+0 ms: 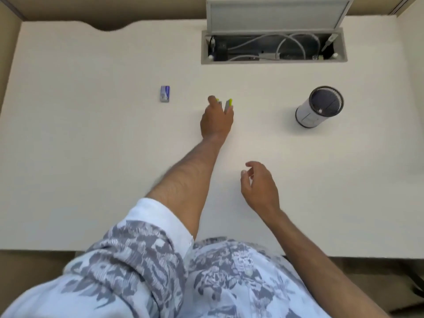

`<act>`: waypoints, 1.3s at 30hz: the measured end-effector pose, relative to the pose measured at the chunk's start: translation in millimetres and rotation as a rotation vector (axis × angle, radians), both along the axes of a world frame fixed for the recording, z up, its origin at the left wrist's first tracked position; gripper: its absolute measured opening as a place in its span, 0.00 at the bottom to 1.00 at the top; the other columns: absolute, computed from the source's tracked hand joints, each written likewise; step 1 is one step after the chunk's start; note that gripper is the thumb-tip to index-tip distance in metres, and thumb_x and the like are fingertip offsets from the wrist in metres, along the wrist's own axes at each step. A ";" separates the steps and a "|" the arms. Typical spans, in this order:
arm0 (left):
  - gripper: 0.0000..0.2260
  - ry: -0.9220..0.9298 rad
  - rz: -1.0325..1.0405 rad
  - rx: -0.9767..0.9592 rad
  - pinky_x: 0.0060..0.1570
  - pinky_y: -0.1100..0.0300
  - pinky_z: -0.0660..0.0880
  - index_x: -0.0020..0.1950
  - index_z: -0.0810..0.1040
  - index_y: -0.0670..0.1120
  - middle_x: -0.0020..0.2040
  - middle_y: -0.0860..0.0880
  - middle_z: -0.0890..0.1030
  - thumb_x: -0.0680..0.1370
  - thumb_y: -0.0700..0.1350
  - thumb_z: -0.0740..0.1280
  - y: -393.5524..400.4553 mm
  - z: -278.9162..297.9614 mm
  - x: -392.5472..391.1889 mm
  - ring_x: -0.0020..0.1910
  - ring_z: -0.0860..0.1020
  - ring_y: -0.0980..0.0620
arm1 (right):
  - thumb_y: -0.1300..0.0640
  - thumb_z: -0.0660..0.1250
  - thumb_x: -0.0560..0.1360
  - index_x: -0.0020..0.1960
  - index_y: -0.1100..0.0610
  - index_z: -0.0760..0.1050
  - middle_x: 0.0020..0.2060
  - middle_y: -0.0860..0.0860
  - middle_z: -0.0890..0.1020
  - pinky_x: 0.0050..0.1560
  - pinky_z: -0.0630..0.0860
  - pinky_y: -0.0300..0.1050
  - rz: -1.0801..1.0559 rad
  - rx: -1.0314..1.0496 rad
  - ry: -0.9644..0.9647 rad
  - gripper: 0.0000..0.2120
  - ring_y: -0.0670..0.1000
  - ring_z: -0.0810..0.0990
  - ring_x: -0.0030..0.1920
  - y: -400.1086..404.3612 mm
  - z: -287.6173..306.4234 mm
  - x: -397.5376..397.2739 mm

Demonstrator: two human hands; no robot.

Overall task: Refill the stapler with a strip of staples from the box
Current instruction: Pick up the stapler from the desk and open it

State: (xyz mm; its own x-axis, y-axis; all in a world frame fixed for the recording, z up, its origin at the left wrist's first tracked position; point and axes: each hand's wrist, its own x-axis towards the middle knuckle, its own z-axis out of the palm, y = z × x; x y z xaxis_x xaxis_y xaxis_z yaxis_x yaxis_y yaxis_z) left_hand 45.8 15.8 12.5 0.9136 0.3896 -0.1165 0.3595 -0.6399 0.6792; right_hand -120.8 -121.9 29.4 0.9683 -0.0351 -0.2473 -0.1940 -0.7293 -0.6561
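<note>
A small stapler (227, 104) with grey metal and yellow-green ends lies on the white desk (91, 157), near the middle. My left hand (216, 119) reaches out over it, fingers wrapped on its near part; only the far tips of the stapler show. A little purple and grey staple box (164, 94) lies flat to the left of that hand, untouched. My right hand (260, 187) hovers lower over the desk, nearer to me, fingers loosely curled and apart, holding nothing.
A grey cylindrical mesh pen holder (319, 106) stands at the right. At the back, a cable hatch (274, 45) is set into the desk with its lid raised and wires inside. My patterned shirt fills the bottom.
</note>
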 end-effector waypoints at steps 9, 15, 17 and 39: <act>0.14 -0.007 -0.007 0.090 0.37 0.54 0.66 0.61 0.72 0.40 0.48 0.40 0.84 0.78 0.46 0.65 16.4 5.4 -9.9 0.44 0.81 0.35 | 0.51 0.61 0.81 0.65 0.55 0.73 0.48 0.47 0.79 0.51 0.77 0.51 0.067 -0.001 0.035 0.15 0.53 0.78 0.55 11.7 -2.9 -21.8; 0.12 -0.125 0.023 0.053 0.36 0.54 0.68 0.56 0.70 0.41 0.45 0.44 0.84 0.79 0.48 0.65 14.0 16.7 -11.2 0.40 0.81 0.36 | 0.51 0.61 0.81 0.65 0.55 0.73 0.50 0.48 0.80 0.52 0.78 0.53 0.050 -0.002 0.033 0.15 0.53 0.78 0.56 10.8 1.4 -18.8; 0.15 -0.129 0.030 0.060 0.35 0.55 0.68 0.57 0.69 0.41 0.41 0.47 0.80 0.78 0.51 0.66 14.1 18.0 -12.9 0.37 0.77 0.39 | 0.51 0.61 0.81 0.65 0.55 0.73 0.51 0.49 0.80 0.52 0.77 0.52 0.058 -0.007 0.030 0.15 0.52 0.78 0.56 11.7 2.8 -18.8; 0.13 -0.033 -0.015 0.020 0.35 0.54 0.69 0.56 0.71 0.41 0.40 0.46 0.81 0.81 0.49 0.65 15.3 29.0 -16.3 0.38 0.78 0.39 | 0.50 0.61 0.82 0.66 0.55 0.73 0.51 0.50 0.80 0.53 0.78 0.53 0.064 -0.011 0.030 0.16 0.52 0.78 0.56 13.1 1.4 -17.0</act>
State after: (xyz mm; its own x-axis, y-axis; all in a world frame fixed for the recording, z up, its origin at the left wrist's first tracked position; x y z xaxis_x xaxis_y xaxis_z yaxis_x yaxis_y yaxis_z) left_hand 29.5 31.0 41.6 0.9226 0.3777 -0.0783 0.3271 -0.6585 0.6778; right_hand -137.8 -108.8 30.7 0.9607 0.0237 -0.2765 -0.1663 -0.7483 -0.6422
